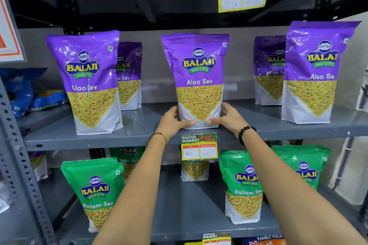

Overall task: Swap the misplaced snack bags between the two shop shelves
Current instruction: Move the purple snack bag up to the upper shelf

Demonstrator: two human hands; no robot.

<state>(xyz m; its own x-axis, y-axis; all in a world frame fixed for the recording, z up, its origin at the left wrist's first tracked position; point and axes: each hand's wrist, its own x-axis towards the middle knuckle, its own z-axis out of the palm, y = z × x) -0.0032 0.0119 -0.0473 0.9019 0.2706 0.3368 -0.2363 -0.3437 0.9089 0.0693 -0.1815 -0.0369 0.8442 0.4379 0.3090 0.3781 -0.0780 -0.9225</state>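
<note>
The person's two bare forearms are reaching up from the bottom of the head view, nearest the lens, and converging on the middle shelf (139, 137). The left hand (173, 120), with a thin gold bangle (158, 137) at its wrist, is pressing against the lower left side of the central purple Aloo Sev bag (197, 77). The right hand (229, 118), wearing a dark bead bracelet (246, 132), is cupping the lower right side. Both hands are clamped on the base of that bag, thumbs lying across its white front, fingers wrapping behind. Gripping low like this is probably keeping the tall pouch from toppling, since its weight sits in the bottom.

The bag is standing upright near the front edge of the middle shelf, just above a price tag (199, 146), among four other purple bags that flank it on both sides. It matches its neighbours, so it is likely being settled into its proper row, not taken away.

On the lower shelf (189, 211), green Ratlami Sev bags (95, 191) are standing left and right, with the centre front open. At the far left of that shelf a purple-topped bag (38, 163) is partly showing behind the upright; whether it is another stray I cannot tell. The rows otherwise look sorted by colour, suggesting the swap is nearly finished.
</note>
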